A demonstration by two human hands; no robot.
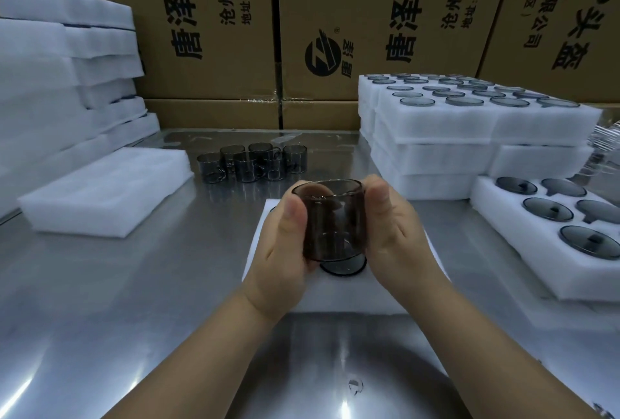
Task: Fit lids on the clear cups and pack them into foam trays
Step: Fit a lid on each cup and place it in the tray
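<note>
Left hand (pixel 285 237) and right hand (pixel 399 234) wrap opposite sides of a smoky clear glass cup (pixel 333 217), steadying it between them just above a round dark lid (pixel 342 267) on the white foam piece (pixel 335 294) beneath, probably to line the two up.

i sit at a brushed steel table (pixel 100 301) that throws back pale streaks of light. straight ahead of me, brown cardboard cartons (pixel 214 32) printed with black chinese characters stand stacked like a wall, seams taped.
</note>
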